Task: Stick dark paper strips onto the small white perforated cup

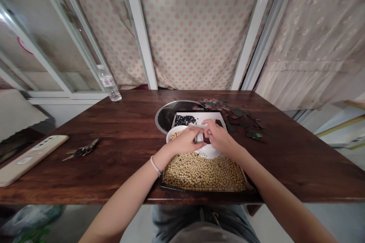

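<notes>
Head view: along the near edge of the box (pixel 168 187), yellow beans (pixel 199 172); beyond, left hand (pixel 186 140) and right hand (pixel 219 136), fingers half-curled at a dark piece (pixel 206 139), hold impossible to tell. Probably close finger work, next calling for a steady pinch. Toward the far left corner, black beans (pixel 184 120).

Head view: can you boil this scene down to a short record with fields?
Left hand: over tray, partly covering a white bowl
Right hand: at a small dark piece between the hands; grip unclear
Tray, near side: yellow beans
Tray, far left: black beans
Table, left: phone, keys, clear bottle
Table, right: reddish-brown and green scraps
</notes>
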A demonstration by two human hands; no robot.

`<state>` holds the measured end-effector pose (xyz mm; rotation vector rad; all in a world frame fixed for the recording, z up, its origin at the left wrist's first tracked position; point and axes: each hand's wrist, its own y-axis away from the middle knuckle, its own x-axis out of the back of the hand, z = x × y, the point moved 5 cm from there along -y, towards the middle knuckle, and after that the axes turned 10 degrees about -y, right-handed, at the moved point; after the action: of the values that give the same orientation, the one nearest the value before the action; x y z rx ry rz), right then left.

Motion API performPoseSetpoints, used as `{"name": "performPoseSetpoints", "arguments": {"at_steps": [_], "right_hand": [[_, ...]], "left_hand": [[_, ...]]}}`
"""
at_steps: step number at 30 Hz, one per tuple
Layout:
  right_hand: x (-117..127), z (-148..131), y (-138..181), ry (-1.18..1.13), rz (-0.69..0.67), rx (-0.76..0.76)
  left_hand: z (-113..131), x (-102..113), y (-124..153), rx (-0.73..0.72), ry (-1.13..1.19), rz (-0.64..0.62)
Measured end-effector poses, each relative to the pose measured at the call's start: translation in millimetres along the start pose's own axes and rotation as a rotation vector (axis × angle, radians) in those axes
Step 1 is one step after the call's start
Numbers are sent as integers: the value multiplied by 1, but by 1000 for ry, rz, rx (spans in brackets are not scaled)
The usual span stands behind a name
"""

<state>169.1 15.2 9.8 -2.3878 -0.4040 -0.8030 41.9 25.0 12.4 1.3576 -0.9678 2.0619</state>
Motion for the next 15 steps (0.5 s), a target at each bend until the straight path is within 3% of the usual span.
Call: {"name": "performPoseSetpoints", "arguments": {"at_steps": [4, 15], "right_hand": [[4, -2, 7, -68, -83, -39], [3, 10, -9, -31, 76, -11]], "left_hand": [[-2, -2, 1, 3, 31, 11], [1, 0, -1, -2, 26, -24]]}}
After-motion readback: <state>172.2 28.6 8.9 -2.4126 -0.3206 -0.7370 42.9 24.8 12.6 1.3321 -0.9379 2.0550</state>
